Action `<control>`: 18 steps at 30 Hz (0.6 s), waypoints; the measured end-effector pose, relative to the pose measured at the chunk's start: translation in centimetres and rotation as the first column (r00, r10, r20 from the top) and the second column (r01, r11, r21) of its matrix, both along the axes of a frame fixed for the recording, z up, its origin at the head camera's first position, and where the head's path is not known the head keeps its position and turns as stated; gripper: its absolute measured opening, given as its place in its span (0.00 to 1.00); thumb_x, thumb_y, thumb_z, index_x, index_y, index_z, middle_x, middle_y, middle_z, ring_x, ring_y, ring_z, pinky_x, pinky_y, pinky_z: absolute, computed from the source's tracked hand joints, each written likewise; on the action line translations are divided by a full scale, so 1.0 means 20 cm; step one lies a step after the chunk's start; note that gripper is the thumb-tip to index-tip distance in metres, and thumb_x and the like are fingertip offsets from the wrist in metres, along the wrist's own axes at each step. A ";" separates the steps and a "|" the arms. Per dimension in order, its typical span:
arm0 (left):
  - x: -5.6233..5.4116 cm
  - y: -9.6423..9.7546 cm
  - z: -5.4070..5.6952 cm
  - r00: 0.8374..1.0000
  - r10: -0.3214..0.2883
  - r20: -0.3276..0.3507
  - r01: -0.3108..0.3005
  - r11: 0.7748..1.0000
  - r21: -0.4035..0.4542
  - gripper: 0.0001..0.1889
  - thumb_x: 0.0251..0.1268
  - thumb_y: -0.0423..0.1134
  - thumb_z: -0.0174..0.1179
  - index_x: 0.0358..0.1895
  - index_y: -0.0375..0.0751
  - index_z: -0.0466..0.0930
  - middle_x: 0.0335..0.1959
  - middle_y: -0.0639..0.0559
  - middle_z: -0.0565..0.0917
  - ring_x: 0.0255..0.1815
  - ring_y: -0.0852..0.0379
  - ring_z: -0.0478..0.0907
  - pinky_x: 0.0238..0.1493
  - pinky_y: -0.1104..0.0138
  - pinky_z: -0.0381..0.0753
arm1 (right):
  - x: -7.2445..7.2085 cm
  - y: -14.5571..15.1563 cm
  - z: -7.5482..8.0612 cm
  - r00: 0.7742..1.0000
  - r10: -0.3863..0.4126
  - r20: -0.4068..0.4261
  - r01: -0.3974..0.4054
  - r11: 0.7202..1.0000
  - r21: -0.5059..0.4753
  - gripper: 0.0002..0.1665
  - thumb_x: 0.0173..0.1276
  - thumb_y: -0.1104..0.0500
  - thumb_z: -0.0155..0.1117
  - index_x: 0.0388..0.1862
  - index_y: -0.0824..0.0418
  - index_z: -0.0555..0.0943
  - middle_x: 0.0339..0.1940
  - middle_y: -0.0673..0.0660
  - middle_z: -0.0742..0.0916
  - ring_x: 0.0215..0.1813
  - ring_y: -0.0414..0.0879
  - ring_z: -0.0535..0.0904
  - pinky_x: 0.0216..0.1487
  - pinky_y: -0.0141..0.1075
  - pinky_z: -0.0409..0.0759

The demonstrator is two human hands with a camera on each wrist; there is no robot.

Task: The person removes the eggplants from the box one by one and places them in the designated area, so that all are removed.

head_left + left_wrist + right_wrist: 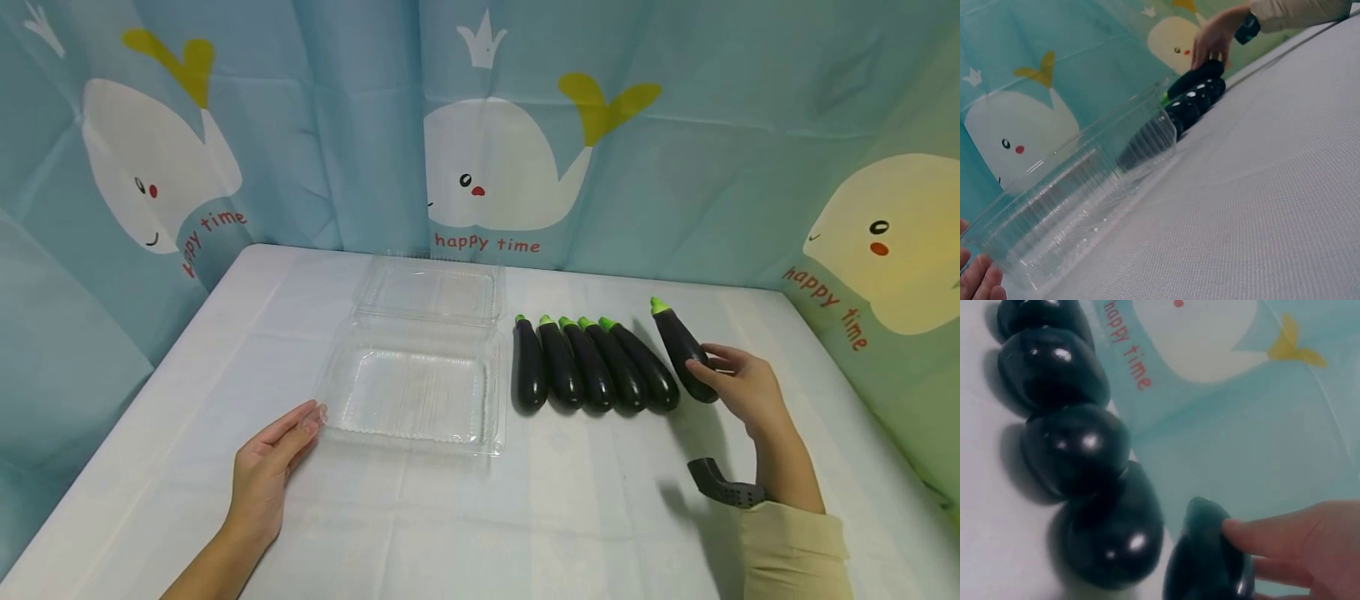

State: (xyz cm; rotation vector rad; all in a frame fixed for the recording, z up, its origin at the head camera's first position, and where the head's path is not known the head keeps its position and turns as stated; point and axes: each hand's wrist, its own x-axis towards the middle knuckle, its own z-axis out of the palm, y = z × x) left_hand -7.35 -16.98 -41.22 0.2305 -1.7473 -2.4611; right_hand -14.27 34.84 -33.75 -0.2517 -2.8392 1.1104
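A clear plastic clamshell container (411,398) lies on the table with its lid (431,292) folded back behind it. My left hand (272,462) pinches the container's left rim between thumb and fingers; the fingertips (984,278) show at the rim in the left wrist view. To the right of the container, several dark eggplants (567,367) with green stems lie side by side in a row. Beyond the row's right end, my right hand (744,387) grips another eggplant (678,346) by its thick lower end, stem pointing away. The right wrist view shows this held eggplant (1207,556) beside the row.
A white cloth covers the table (450,525). Blue-green curtains (337,125) printed with whales rise along its back and sides. On the right wrist, a black strap mount (723,485) sticks out over the table.
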 end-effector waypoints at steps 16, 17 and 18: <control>0.00 0.00 0.00 1.000 -0.007 -0.006 0.007 1.000 0.014 0.14 0.62 0.32 0.58 0.51 0.36 0.79 0.45 0.54 0.83 0.49 0.61 0.78 0.50 0.72 0.74 | -0.06 0.07 -0.14 0.998 -0.050 0.038 0.051 0.998 -0.023 0.38 0.66 0.47 0.57 0.63 0.75 0.64 0.55 0.79 0.71 0.55 0.66 0.70 0.43 0.41 0.78; 0.00 0.00 0.00 1.000 -0.007 -0.006 0.007 1.000 0.014 0.14 0.62 0.32 0.58 0.51 0.35 0.79 0.44 0.54 0.83 0.49 0.61 0.78 0.50 0.72 0.74 | -0.07 0.10 -0.17 0.997 -0.055 0.049 0.056 0.998 -0.011 0.40 0.65 0.44 0.57 0.63 0.74 0.64 0.56 0.78 0.71 0.56 0.66 0.69 0.45 0.44 0.77; 0.00 0.00 0.00 1.000 -0.007 -0.006 0.007 1.000 0.014 0.14 0.62 0.32 0.58 0.51 0.35 0.78 0.44 0.54 0.83 0.49 0.61 0.78 0.50 0.72 0.74 | -0.09 0.13 -0.20 0.997 -0.055 0.053 0.055 0.998 -0.002 0.42 0.65 0.42 0.57 0.64 0.73 0.64 0.56 0.77 0.72 0.56 0.66 0.69 0.46 0.47 0.76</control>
